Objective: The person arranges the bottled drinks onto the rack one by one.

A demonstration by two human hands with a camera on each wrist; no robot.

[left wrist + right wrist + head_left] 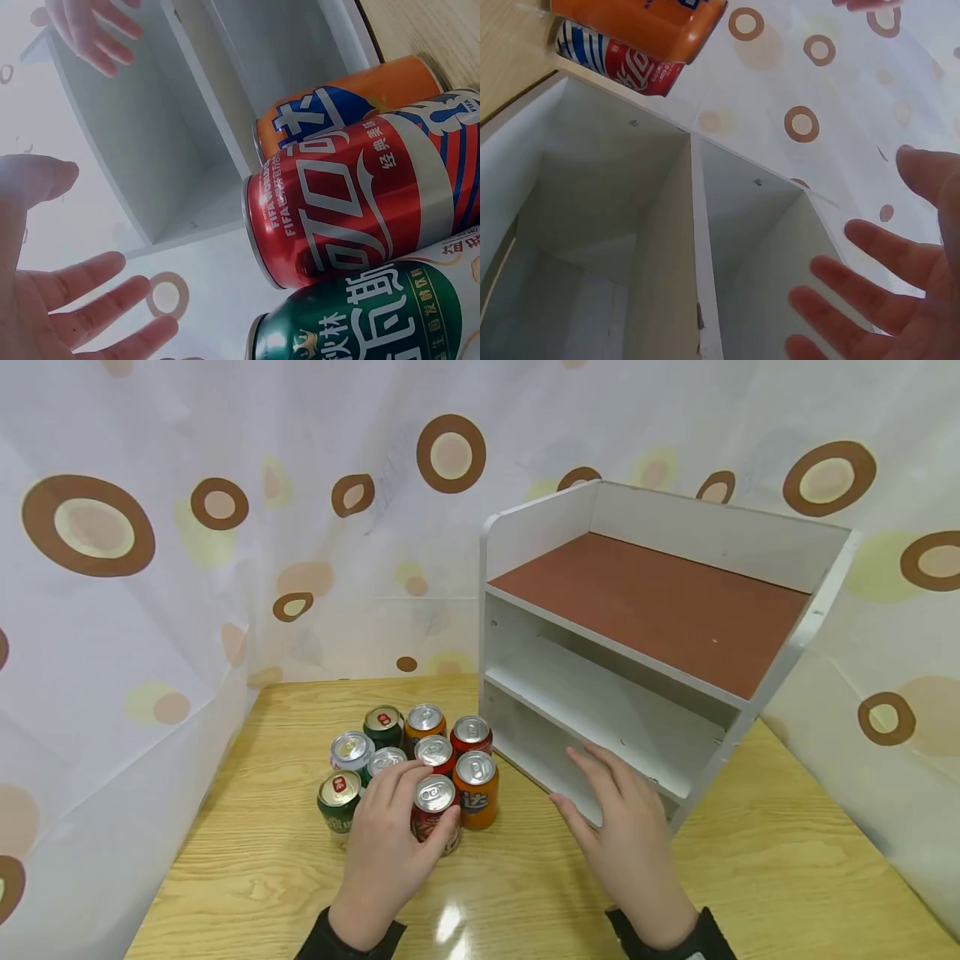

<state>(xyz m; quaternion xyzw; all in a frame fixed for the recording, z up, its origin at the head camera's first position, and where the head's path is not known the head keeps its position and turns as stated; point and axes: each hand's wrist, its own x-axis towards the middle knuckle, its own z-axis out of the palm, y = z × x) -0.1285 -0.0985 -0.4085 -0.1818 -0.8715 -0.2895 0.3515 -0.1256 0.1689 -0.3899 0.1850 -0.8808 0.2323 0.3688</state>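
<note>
My left hand [384, 843] hovers with spread fingers over the near side of a group of drink cans. Between its thumb and fingers in the head view shows a red Coca-Cola can [435, 795]; the left wrist view has the hand apart from this red can [337, 202]. Beside it stand an orange can [477, 793] and, at the left, a green can [339, 793]. Several more red, green, orange and pale cans stand upright behind. Further right, my right hand [628, 843] is held in front of a white shelf unit [600, 693], fingers apart, holding nothing.
The shelf unit stands right of the cans on a wooden table [255, 877], with a brown top board [652, 602] and two open compartments facing the hands. A white curtain [360, 560] with brown ring patterns hangs behind and at the sides.
</note>
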